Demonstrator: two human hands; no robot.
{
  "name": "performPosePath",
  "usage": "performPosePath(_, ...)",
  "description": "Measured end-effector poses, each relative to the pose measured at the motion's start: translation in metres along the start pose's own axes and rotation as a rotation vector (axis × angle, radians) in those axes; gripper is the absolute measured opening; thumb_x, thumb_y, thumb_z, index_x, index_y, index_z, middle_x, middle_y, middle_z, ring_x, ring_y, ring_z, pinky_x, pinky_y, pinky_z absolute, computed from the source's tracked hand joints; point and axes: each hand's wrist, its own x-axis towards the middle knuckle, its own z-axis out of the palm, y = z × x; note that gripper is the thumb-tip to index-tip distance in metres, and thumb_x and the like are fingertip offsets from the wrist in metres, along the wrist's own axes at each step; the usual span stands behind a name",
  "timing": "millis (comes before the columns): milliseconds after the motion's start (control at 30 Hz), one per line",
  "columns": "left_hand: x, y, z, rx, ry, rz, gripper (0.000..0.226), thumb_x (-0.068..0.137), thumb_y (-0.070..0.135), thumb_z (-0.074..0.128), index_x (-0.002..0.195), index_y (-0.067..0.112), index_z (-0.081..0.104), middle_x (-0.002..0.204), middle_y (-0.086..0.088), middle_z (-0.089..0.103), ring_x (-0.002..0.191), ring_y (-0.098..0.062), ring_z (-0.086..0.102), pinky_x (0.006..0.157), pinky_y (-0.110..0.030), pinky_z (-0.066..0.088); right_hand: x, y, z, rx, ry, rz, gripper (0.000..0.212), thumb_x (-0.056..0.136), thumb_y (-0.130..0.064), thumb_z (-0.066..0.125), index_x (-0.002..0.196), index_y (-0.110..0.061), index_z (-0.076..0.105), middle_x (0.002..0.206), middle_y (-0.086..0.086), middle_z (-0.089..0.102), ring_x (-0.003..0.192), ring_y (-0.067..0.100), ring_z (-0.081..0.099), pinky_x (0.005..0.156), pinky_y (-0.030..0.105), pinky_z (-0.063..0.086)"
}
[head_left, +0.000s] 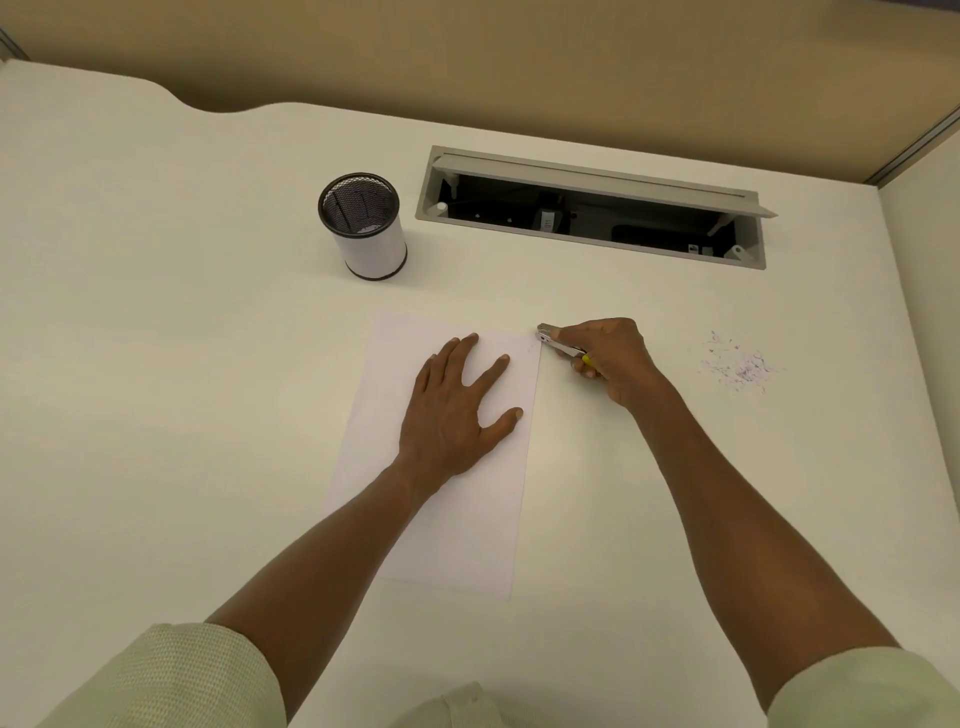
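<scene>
**Head view.** The paper (441, 540), white and unmarked, lay flat on the desk (208, 364) at mid-frame. Light, limp and apt to slide or tear at a corner, it seemed best pinned flat near the work. The left hand (457, 410) pressed on it, fingers spread straight. The right hand (615, 358) gripped a stiff metal staple remover (553, 340), its tip at the paper's far right corner.

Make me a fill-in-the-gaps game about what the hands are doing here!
1. The left hand lies flat on the white sheet of ____.
2. The right hand grips a metal tool at the sheet's top ____ corner.
3. The cable hatch behind the sheet has its lid ____.

Missing words: paper, right, open.
</scene>
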Motion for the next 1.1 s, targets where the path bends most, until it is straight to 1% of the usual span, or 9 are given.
performPosePath(133, -0.001, 0.000, 0.001, -0.005, 0.003, -0.002, 0.068, 0.092, 0.070, 0.043, 0.150, 0.035, 0.044, 0.163, -0.006, 0.029, 0.151, -0.029, 0.024, 0.123, -0.043, 0.020, -0.011, 0.008, -0.003, 0.054, -0.020, -0.020, 0.019, 0.080, -0.022, 0.075, 0.092, -0.007, 0.075, 0.086, 0.012, 0.074, 0.053, 0.015, 0.055, 0.047, 0.024, 0.043)
performPosePath(233, 0.000, 0.000, 0.000, -0.013, 0.004, 0.002, 0.068, 0.091, 0.069, 0.043, 0.150, 0.034, 0.044, 0.162, -0.007, 0.029, 0.150, -0.029, 0.025, 0.123, -0.044, 0.021, -0.025, 0.023, 0.002, -0.124, 0.044, -0.164, 0.014, 0.079, -0.020, 0.075, 0.093, -0.018, 0.075, 0.083, -0.003, 0.073, 0.063, 0.011, 0.064, 0.055, 0.023, 0.049)
performPosePath(333, 0.001, 0.001, 0.000, -0.030, -0.005, 0.006, 0.070, 0.090, 0.068, 0.043, 0.149, 0.031, 0.047, 0.161, -0.009, 0.031, 0.149, -0.031, 0.027, 0.122, -0.046, 0.023, -0.032, 0.037, 0.011, -0.373, 0.082, -0.363, 0.018, 0.078, -0.015, 0.072, 0.095, -0.021, 0.073, 0.090, -0.011, 0.072, 0.080, 0.005, 0.064, 0.072, 0.021, 0.049)
performPosePath(500, 0.016, 0.007, -0.006, -0.118, 0.052, 0.073, 0.066, 0.083, 0.053, 0.058, 0.134, 0.012, 0.058, 0.152, -0.016, 0.043, 0.142, -0.035, 0.038, 0.114, -0.045, 0.034, -0.041, 0.046, 0.021, -0.543, 0.148, -0.562, 0.023, 0.075, -0.012, 0.062, 0.094, -0.024, 0.069, 0.088, -0.011, 0.068, 0.080, 0.011, 0.062, 0.070, 0.030, 0.051)
performPosePath(633, 0.035, 0.014, -0.008, -0.309, 0.032, 0.113, 0.053, 0.088, 0.031, 0.063, 0.135, 0.008, 0.057, 0.135, -0.011, 0.053, 0.122, -0.028, 0.048, 0.097, -0.041, 0.051, -0.041, 0.048, 0.020, -0.598, 0.160, -0.595, 0.021, 0.076, -0.012, 0.063, 0.094, -0.021, 0.067, 0.088, -0.008, 0.067, 0.081, 0.015, 0.061, 0.071, 0.031, 0.050)
performPosePath(800, 0.038, 0.010, 0.003, -0.287, 0.012, 0.081, 0.056, 0.087, 0.044, 0.056, 0.134, 0.014, 0.060, 0.127, -0.005, 0.051, 0.111, -0.022, 0.046, 0.088, -0.035, 0.051, -0.030, 0.049, 0.017, -0.544, 0.180, -0.548, 0.031, 0.080, -0.009, 0.070, 0.111, -0.008, 0.071, 0.100, 0.008, 0.070, 0.095, 0.023, 0.065, 0.079, 0.014, 0.038)
performPosePath(900, 0.038, 0.011, 0.003, -0.217, 0.042, 0.094, 0.058, 0.086, 0.045, 0.055, 0.135, 0.015, 0.060, 0.128, -0.005, 0.053, 0.113, -0.023, 0.048, 0.092, -0.034, 0.048, -0.030, 0.045, 0.019, -0.461, 0.191, -0.507, 0.029, 0.084, -0.024, 0.074, 0.110, -0.012, 0.073, 0.100, 0.005, 0.071, 0.096, 0.017, 0.064, 0.083, 0.022, 0.045)
performPosePath(1000, 0.039, 0.010, 0.002, -0.193, 0.044, 0.091, 0.058, 0.085, 0.049, 0.055, 0.135, 0.018, 0.060, 0.129, -0.004, 0.053, 0.117, -0.025, 0.048, 0.094, -0.035, 0.045, -0.031, 0.045, 0.024, -0.446, 0.213, -0.577, 0.024, 0.086, -0.024, 0.072, 0.108, -0.013, 0.074, 0.095, 0.006, 0.072, 0.091, 0.022, 0.064, 0.082, 0.035, 0.049)
performPosePath(1100, 0.038, 0.011, 0.002, -0.206, 0.040, 0.081, 0.058, 0.085, 0.052, 0.056, 0.135, 0.021, 0.060, 0.129, -0.002, 0.053, 0.118, -0.023, 0.046, 0.095, -0.034, 0.043, -0.030, 0.046, 0.030, -0.467, 0.224, -0.594, 0.023, 0.087, -0.021, 0.070, 0.108, -0.013, 0.074, 0.090, 0.008, 0.070, 0.088, 0.025, 0.061, 0.078, 0.032, 0.045)
